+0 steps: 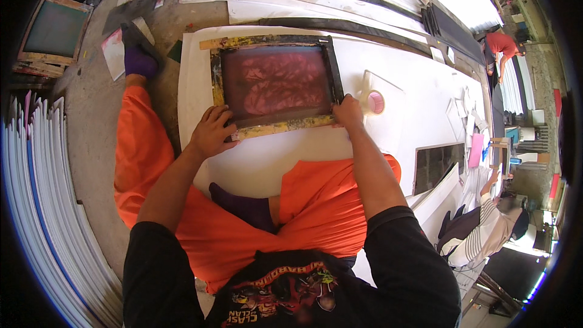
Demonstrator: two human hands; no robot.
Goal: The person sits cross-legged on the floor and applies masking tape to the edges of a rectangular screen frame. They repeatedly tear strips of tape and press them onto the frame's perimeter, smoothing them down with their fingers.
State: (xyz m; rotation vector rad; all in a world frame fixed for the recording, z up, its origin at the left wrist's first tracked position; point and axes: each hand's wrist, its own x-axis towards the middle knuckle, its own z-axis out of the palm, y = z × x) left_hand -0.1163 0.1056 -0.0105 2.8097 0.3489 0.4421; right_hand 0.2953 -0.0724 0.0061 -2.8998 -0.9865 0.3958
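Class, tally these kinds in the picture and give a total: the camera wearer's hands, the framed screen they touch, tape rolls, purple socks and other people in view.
Left hand and right hand: 2
Framed screen: 1
Tape roll: 1
Purple socks: 2
Other people, one in a red top, one in a striped top: 2
Total: 8

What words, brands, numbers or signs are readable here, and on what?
Black shirt: printed lettering around a colourful picture, partly legible; I won't copy its wording.
Grey wall, upper right: dark letter-like marks, too small to read surely.
Tape roll: no print I can make out.
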